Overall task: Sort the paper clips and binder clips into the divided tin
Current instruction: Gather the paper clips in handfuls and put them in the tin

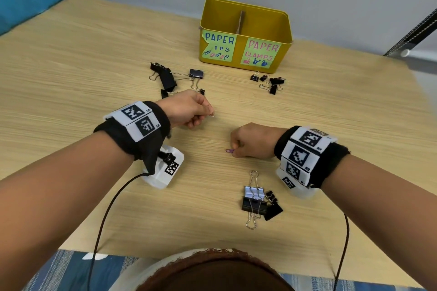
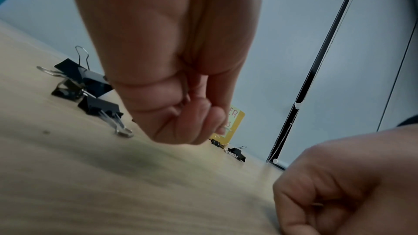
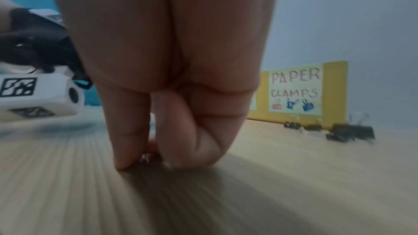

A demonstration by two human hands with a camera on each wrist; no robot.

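Both hands curl knuckles-up over the table [image 1: 71,73]: left hand [image 1: 189,107] pinches a silver paper clip [image 1: 211,114], right hand [image 1: 253,140] a purple paper clip [image 1: 229,151].

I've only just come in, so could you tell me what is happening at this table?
A person is sorting clips into a yellow divided tin labelled for paper clips and paper clamps. The left hand pinches a small wire paper clip just above the table. The right hand pinches a purple paper clip that lies on the wood. Three clusters of black binder clips are not yet sorted; what the tin already holds cannot be seen.
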